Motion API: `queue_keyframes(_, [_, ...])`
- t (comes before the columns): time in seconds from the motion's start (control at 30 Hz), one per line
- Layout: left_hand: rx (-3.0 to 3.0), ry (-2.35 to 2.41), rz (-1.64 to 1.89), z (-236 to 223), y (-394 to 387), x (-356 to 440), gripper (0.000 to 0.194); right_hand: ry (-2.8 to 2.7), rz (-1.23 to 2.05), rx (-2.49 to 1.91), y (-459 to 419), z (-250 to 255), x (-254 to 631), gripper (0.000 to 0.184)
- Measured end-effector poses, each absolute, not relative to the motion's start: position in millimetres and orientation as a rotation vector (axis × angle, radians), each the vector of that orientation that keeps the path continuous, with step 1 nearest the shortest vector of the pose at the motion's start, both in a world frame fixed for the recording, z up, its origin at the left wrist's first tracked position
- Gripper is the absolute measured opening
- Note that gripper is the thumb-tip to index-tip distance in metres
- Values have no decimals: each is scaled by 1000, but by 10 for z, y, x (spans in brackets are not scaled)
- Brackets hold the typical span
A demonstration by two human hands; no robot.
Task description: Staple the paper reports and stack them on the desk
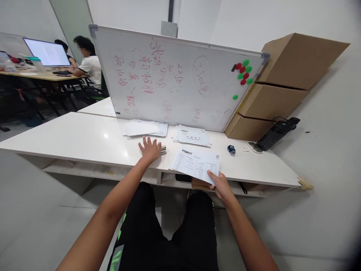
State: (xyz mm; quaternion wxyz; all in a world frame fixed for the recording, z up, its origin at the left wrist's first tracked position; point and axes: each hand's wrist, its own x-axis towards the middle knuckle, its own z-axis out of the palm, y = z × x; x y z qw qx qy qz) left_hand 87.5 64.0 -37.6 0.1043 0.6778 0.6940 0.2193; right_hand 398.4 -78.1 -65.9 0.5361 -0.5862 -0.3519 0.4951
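Observation:
My right hand (pixel 222 185) pinches the lower right corner of a printed PONY sheet (pixel 194 162), with the thumb on top. The sheet reaches over the front edge of the white desk (pixel 93 137). My left hand (pixel 150 150) is spread palm down near the desk's front edge. Beside and partly under it is a small stack (pixel 163 150) with layered edges; what it is made of I cannot make out. Behind my hands lie a pile of PONY sheets (pixel 193 136) and, to its left, another pile of papers (pixel 145 128), blank side up on top.
A whiteboard (pixel 175 79) with red writing and round magnets stands along the desk's back. At right are stacked cardboard boxes (pixel 276 99), a black bottle (pixel 275 133), a mouse (pixel 255 147) and a small dark blue object (pixel 231 149). People sit at a computer (pixel 46 52) at far left.

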Motion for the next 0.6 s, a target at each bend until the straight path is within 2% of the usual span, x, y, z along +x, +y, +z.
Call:
queue_keyframes(0.17, [2375,1708,439,-409,761,750,56,-835,1301,-1359,-869,-652,3805,36])
queue_keyframes(0.6, [2444,1562,502,-422,625,694,51,-848,1407,-1305,-746,-746,3379,32])
